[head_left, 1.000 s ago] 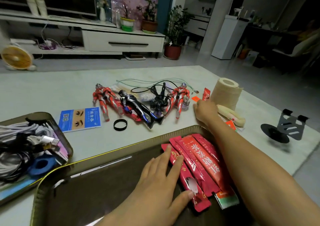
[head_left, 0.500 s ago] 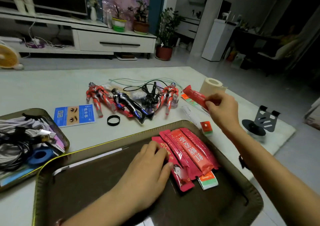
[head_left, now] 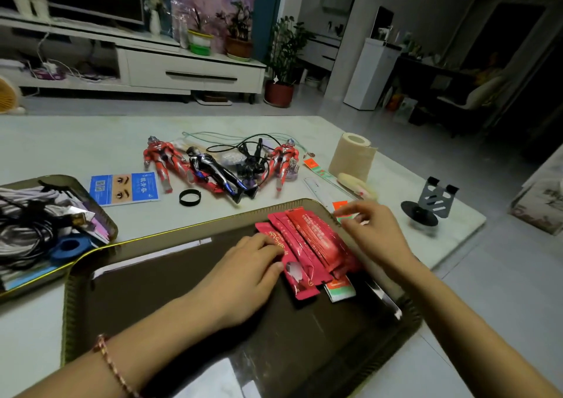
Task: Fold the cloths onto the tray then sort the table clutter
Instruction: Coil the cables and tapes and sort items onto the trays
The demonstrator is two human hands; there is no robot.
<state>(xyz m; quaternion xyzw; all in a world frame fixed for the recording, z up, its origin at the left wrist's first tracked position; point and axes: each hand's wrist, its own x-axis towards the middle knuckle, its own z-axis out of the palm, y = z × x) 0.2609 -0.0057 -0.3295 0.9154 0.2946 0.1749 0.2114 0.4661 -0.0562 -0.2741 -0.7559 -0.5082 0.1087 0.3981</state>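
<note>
A large dark tray [head_left: 182,282] with a gold rim lies in front of me. Several red sachets [head_left: 316,245] are stacked side by side at its right end, with a small green-and-white packet [head_left: 339,289] below them. My left hand [head_left: 249,271] rests flat on the left side of the sachet pile. Fingers loosely curled and holding nothing, my right hand [head_left: 376,233] hovers at the pile's right edge. Its fingertips are next to a small orange packet [head_left: 339,206] at the tray's rim. No cloths are in view.
Beyond the tray lie three toy figures [head_left: 219,175], tangled cables [head_left: 249,160], a black ring [head_left: 189,198], a blue card [head_left: 125,189], a clear ruler [head_left: 316,187], a paper roll [head_left: 353,157] and a phone stand [head_left: 432,199]. A second tray [head_left: 105,218] at left holds cables.
My right hand picked a red sachet off the table, carried it back and let it go on the pile in the tray. My left hand stayed on the sachets.
</note>
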